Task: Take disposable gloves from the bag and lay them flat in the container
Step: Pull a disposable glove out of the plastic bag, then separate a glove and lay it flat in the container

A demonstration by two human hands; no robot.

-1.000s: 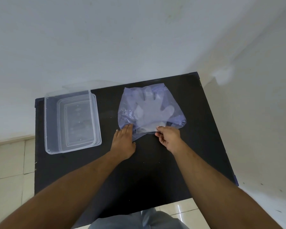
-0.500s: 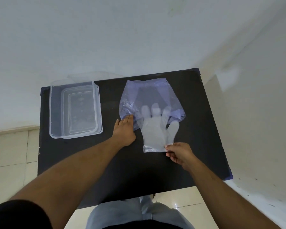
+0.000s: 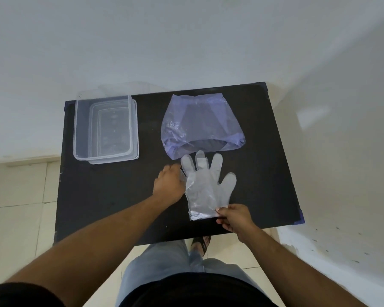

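Observation:
A clear disposable glove (image 3: pixel 205 185) lies flat on the black table (image 3: pixel 120 196), fingers pointing away from me, just out of the bag. My right hand (image 3: pixel 234 218) pinches its cuff at the near right corner. My left hand (image 3: pixel 170 183) rests at the glove's left edge, fingertips touching its side. The bluish see-through bag (image 3: pixel 200 122) lies behind the glove with its mouth toward me. A clear plastic container (image 3: pixel 105 127) stands at the table's far left, nothing visible inside.
The table stands against a white wall at the back and a white wall close on the right. Tiled floor shows to the left. My legs and a sandalled foot (image 3: pixel 201 243) are at the table's near edge.
My right hand has drawn the glove fully out of the bag toward me. My left hand has left the bag's mouth and moved to the glove's left side.

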